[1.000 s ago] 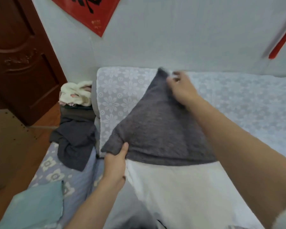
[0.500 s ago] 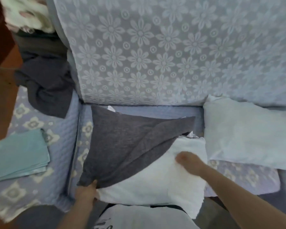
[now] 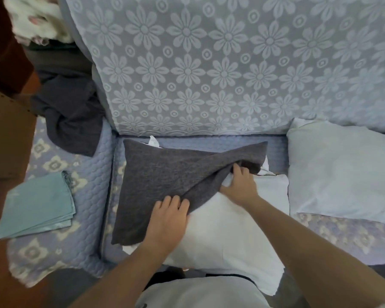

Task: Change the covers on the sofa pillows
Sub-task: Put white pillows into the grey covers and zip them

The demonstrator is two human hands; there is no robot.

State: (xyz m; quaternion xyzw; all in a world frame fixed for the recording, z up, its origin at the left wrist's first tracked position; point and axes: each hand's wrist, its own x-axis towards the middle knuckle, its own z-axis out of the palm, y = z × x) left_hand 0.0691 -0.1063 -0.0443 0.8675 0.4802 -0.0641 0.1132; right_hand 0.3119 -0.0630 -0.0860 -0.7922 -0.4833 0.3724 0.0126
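My right hand [image 3: 239,184] pinches the dark grey knitted cover's [image 3: 165,174] open edge, the white pillow [image 3: 220,227] lying just below it, toward me.

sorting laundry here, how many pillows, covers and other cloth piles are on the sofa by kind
bare white pillows: 2, one under the hands, one at right
grey cover, part on: 1
folded teal covers, one stack: 1
dark grey cloth heap: 1
white fluffy item: 1
total: 6
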